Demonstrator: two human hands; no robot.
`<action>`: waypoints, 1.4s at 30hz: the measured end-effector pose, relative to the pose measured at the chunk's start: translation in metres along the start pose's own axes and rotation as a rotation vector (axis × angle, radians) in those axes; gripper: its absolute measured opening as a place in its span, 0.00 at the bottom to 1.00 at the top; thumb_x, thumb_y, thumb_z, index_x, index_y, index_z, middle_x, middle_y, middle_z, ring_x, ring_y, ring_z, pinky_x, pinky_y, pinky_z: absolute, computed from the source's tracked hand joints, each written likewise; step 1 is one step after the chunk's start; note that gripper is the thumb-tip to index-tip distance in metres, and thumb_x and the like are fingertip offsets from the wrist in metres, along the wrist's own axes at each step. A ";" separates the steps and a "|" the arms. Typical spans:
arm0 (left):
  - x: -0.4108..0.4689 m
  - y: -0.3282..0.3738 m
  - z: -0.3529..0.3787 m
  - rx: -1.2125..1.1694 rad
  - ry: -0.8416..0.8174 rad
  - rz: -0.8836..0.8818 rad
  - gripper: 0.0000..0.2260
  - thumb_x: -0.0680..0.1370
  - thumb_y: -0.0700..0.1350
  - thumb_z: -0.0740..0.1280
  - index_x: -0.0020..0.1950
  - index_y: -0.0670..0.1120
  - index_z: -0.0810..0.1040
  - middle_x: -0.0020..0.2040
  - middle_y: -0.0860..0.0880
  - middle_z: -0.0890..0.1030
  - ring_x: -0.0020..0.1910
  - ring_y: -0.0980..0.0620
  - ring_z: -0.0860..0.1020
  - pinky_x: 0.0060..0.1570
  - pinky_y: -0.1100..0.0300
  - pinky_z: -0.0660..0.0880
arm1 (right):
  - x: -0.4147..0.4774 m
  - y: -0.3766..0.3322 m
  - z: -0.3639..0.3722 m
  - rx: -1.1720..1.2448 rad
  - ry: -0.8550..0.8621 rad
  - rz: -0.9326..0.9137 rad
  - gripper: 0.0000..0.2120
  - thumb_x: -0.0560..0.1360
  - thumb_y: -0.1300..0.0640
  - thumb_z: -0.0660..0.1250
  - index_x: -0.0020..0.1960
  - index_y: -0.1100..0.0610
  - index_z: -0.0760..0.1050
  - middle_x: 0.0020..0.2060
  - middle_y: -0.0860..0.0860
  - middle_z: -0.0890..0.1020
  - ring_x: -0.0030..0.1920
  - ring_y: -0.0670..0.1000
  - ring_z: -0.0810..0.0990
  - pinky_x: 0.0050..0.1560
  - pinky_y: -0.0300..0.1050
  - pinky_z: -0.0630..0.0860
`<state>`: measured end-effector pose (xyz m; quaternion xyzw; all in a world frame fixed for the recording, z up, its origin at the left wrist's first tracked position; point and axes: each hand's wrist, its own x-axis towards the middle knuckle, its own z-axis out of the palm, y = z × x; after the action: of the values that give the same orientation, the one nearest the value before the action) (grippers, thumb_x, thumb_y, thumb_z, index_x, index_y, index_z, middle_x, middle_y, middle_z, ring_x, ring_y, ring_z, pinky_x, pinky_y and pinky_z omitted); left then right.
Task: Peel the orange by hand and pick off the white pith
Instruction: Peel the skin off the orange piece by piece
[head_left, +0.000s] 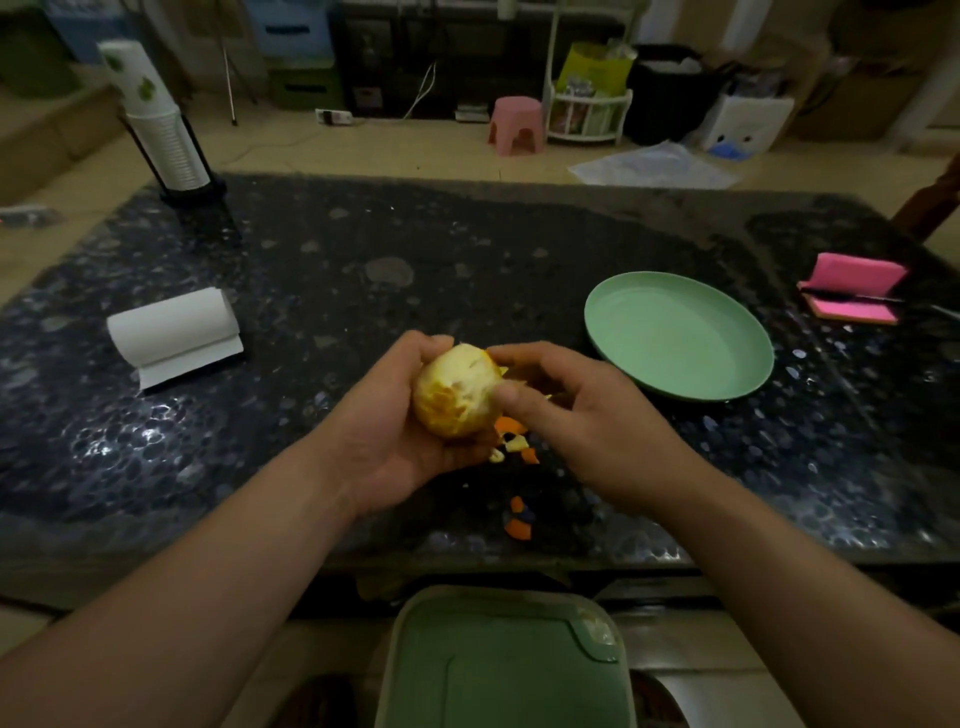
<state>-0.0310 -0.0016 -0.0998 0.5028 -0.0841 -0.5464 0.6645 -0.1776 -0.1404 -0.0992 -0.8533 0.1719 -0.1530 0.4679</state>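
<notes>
At the centre of the frame, above the near edge of the dark speckled bench (363, 249), the orange (457, 392) sits in the left grip (395, 421). This bare hand cradles it from below and from the left, with the palm turned up and the fingers curled round the far side. Most of the fruit is stripped. Its surface shows pale, ragged pith with a few darker orange patches, and a small strip of rind (492, 359) clings at its upper right.

The right grip (576, 415) closes on the fruit from the right. The thumb presses against its side and the forefinger arches over to the top, where the rind remains. The other fingers are curled behind, and whether they hold anything cannot be told.

Just below the hands, peel scraps (511, 441) lie on the bench, orange and pale bits mixed. A second small cluster (519, 522) lies nearer the lower edge.

To the right of the hands rests a round green plate (675, 343). Further right lies a pink folded item (852, 291), too blurred to name. At centre left a white paper roll (174, 332) lies on its side with its loose end unrolled. In the upper left a stack of paper cups (156, 119) stands in a black holder. At the bottom centre, below the bench edge, is a green bin lid (504, 660).
</notes>
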 end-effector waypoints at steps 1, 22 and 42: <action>-0.001 0.001 -0.001 0.020 0.001 0.004 0.19 0.82 0.54 0.62 0.63 0.43 0.80 0.52 0.41 0.84 0.43 0.45 0.82 0.45 0.49 0.81 | 0.000 -0.002 -0.002 0.008 0.001 0.005 0.15 0.82 0.47 0.70 0.69 0.45 0.80 0.55 0.42 0.86 0.57 0.42 0.84 0.61 0.53 0.82; -0.002 -0.005 0.001 0.490 -0.038 0.065 0.09 0.78 0.53 0.68 0.48 0.49 0.81 0.44 0.45 0.81 0.41 0.49 0.78 0.43 0.50 0.74 | -0.007 -0.004 0.007 -0.177 0.030 -0.012 0.05 0.77 0.52 0.75 0.51 0.47 0.80 0.37 0.44 0.84 0.37 0.44 0.82 0.38 0.46 0.81; 0.004 -0.009 -0.010 0.603 -0.058 0.219 0.16 0.76 0.59 0.68 0.53 0.48 0.80 0.47 0.47 0.82 0.46 0.48 0.78 0.48 0.48 0.73 | -0.003 0.007 0.009 0.221 -0.033 0.193 0.08 0.83 0.59 0.67 0.59 0.52 0.83 0.48 0.54 0.88 0.50 0.55 0.87 0.51 0.57 0.86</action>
<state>-0.0288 0.0018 -0.1128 0.6492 -0.3149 -0.4361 0.5378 -0.1774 -0.1360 -0.1101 -0.7786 0.2274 -0.1113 0.5742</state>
